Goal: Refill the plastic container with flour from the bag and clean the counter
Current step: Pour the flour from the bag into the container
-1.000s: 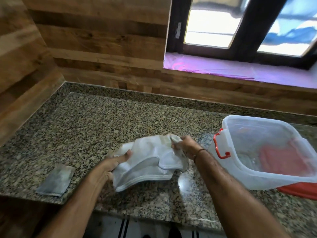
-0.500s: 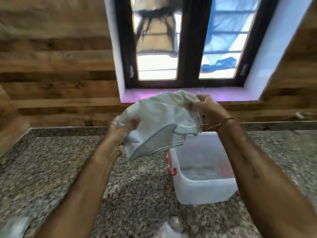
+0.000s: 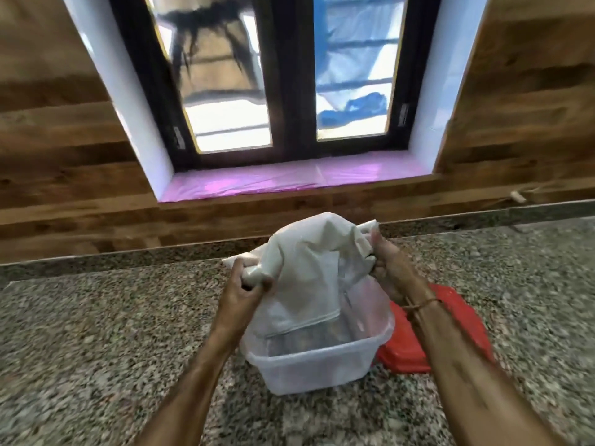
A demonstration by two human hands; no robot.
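So the flour bag (image 3: 309, 262) has come up off the tabletop (image 3: 96, 333) and now hangs tipped over the open plastic container (image 3: 317, 362). Left hand (image 3: 241, 291) has its grip closed on the near-left corner, right hand (image 3: 391, 272) pinches the far-right end. Red lid (image 3: 450, 320) sits just right of the container. Looks like pouring's starting; can't see flour falling yet.

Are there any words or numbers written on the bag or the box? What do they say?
None can be read.
Bag, held over the box by the left hand and right hand: plain white, no print shows.
Box: clear plastic, no label shows.
Red lid beside the box: no writing shows.
Window: small fittings on the frame, too blurred to tell.
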